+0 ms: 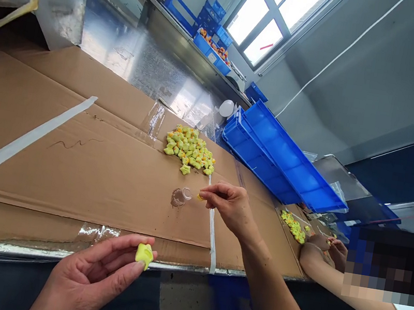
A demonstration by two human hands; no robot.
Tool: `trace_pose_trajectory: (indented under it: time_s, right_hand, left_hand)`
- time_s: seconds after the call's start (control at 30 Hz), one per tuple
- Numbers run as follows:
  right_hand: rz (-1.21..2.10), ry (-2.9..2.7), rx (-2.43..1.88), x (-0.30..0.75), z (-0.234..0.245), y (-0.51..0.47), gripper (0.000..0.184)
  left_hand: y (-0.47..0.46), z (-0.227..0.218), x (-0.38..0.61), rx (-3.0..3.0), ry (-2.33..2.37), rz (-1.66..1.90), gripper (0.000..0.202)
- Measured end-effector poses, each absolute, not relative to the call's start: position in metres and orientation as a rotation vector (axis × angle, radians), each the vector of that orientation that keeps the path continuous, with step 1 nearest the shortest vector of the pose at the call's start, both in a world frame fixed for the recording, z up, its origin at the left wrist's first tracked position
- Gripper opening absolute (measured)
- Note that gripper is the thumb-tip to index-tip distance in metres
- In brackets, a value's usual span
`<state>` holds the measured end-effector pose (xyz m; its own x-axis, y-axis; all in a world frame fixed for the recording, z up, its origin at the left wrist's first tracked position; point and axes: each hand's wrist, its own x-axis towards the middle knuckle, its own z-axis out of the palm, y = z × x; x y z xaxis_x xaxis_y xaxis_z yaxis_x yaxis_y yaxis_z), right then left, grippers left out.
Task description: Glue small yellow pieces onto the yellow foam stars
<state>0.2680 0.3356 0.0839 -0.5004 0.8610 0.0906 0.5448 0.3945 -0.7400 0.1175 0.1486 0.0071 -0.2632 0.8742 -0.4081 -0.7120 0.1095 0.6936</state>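
Observation:
Between the thumb and fingers of my left hand (94, 273) is a small yellow-green star-shaped piece (144, 255), held over the table's front edge. My right hand (228, 205) pinches a tiny yellow-orange piece (200, 197), mostly covered by the fingertips. Just left of those fingertips stands a small clear cup (186, 193) on the cardboard, beside a dark round stain (177, 198). Behind my right hand lies a pile of yellow-green pieces (188, 147), several showing orange parts. One single piece (184, 170) sits at the pile's near side.
Brown cardboard (109, 176) with white tape strips (28, 140) covers the table. Blue crates (285, 157) stand at the back right. A co-worker's hands (333, 251) are at the far right, near another pile of yellow pieces (293, 226). A blue bin (211, 53) of orange pieces is farther back.

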Motion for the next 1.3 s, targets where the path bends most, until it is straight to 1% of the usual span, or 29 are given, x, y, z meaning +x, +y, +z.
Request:
trace_pose_trajectory:
  time_s: [0.23, 0.43, 0.6, 0.9, 1.3]
  right_hand:
    - [1.113, -2.038, -1.124, 0.276, 0.099, 0.318, 0.010]
    - [1.271, -1.949, -0.971, 0.276, 0.107, 0.275, 0.003]
    - [1.410, -1.938, -0.865, 0.262, 0.111, 0.244, 0.004]
    - [1.386, -1.999, -0.849, 0.250, 0.104, 0.233, 0.004]
    - [1.366, -2.024, -0.873, 0.245, 0.099, 0.233, 0.004]
  left_hand:
    - [0.152, 0.012, 0.118, 0.174, 0.964, 1.575, 0.032]
    - [0.158, 0.010, 0.130, 0.102, 0.745, 1.623, 0.027]
    - [0.159, 0.009, 0.138, 0.075, 0.590, 1.668, 0.026]
    - [0.154, 0.014, 0.138, 0.081, 0.633, 1.754, 0.026]
    - [0.153, 0.021, 0.138, 0.084, 0.628, 1.776, 0.024]
